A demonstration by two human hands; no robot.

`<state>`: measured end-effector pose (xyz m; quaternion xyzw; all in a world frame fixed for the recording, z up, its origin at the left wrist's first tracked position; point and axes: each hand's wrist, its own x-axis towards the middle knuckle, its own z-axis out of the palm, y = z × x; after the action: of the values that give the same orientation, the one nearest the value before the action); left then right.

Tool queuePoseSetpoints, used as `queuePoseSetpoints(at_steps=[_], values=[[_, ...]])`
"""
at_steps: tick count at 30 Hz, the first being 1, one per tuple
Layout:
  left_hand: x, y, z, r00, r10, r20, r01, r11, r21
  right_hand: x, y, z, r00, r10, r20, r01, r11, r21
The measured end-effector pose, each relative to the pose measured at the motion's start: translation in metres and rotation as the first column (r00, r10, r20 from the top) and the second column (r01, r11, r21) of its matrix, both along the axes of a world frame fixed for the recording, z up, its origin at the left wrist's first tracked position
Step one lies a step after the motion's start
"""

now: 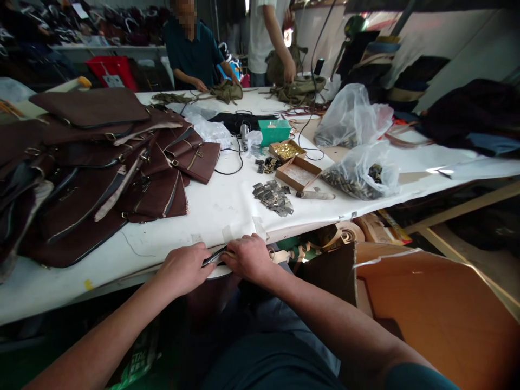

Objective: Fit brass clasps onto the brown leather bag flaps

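Observation:
At the table's front edge my left hand (182,268) is closed, fingers gripping a dark bag piece (213,257) with a black edge. Close beside it, my right hand (249,257) has its fingers curled over the same piece. Most of the piece is hidden by the hands, and its lower part hangs in shadow below the table edge. Beyond my right hand lies a loose pile of flat metal plates (273,197). To the left, a heap of dark brown bags (93,157) with zips and brass-coloured buckles covers the white table (215,197).
Cardboard trays (298,174), a green box (274,131) and clear plastic bags of metal parts (361,176) stand to the right. A large open cardboard box (426,303) is by my right arm. Across the table, two people handle olive-green bags (227,92). A black cable (229,172) crosses the tabletop.

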<state>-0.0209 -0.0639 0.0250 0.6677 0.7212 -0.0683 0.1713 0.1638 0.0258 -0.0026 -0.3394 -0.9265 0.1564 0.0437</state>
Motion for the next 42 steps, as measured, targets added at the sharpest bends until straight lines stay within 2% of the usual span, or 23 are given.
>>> queuePoseSetpoints(at_steps=[3, 7, 15, 21, 27, 31, 34, 36, 37, 39, 40, 42], values=[[-0.003, 0.01, -0.001, 0.996, -0.018, -0.083, 0.017, 1.0, -0.018, -0.008, 0.003, -0.007, 0.999, -0.032, 0.018, 0.032, 0.999, -0.002], [-0.002, 0.023, -0.006, 0.998, 0.004, -0.068, -0.004, 1.0, -0.002, -0.013, 0.006, -0.012, 0.998, -0.057, 0.031, 0.057, 0.998, -0.003], [0.005, 0.034, -0.016, 0.999, -0.027, -0.033, 0.027, 1.0, 0.011, -0.013, 0.009, -0.004, 0.995, -0.035, 0.094, 0.039, 0.999, -0.034], [0.01, 0.023, -0.004, 0.999, -0.038, 0.002, 0.038, 0.999, 0.027, -0.003, 0.008, 0.014, 0.992, 0.082, 0.091, -0.078, 0.996, -0.052], [0.016, 0.012, 0.007, 0.998, -0.039, 0.039, 0.039, 0.999, 0.017, 0.01, 0.001, 0.028, 0.984, 0.167, 0.06, -0.167, 0.986, -0.004], [0.03, 0.01, 0.011, 0.998, -0.065, 0.011, 0.065, 0.998, -0.001, 0.007, -0.004, 0.035, 0.962, 0.238, 0.136, -0.244, 0.969, 0.029], [0.037, 0.007, 0.017, 0.991, -0.098, -0.091, 0.099, 0.995, 0.011, 0.013, -0.001, 0.042, 0.932, 0.274, 0.237, -0.292, 0.955, 0.044], [0.032, 0.003, 0.019, 0.98, -0.116, -0.16, 0.122, 0.992, 0.028, 0.03, 0.007, 0.046, 0.935, 0.241, 0.26, -0.259, 0.965, 0.04], [0.027, 0.0, 0.019, 0.979, -0.116, -0.17, 0.124, 0.992, 0.034, 0.043, 0.011, 0.048, 0.956, 0.198, 0.218, -0.21, 0.977, 0.037], [0.013, -0.005, 0.016, 0.989, -0.083, -0.122, 0.089, 0.995, 0.044, 0.076, 0.022, 0.047, 0.999, 0.042, -0.002, -0.042, 0.999, -0.008], [0.007, -0.008, 0.014, 0.995, -0.054, -0.081, 0.058, 0.997, 0.053, 0.094, 0.027, 0.044, 0.986, -0.074, -0.15, 0.065, 0.996, -0.065], [-0.004, -0.012, 0.009, 1.0, -0.013, 0.004, 0.012, 0.997, 0.075, 0.127, 0.037, 0.03, 0.866, -0.342, -0.366, 0.258, 0.93, -0.262]])
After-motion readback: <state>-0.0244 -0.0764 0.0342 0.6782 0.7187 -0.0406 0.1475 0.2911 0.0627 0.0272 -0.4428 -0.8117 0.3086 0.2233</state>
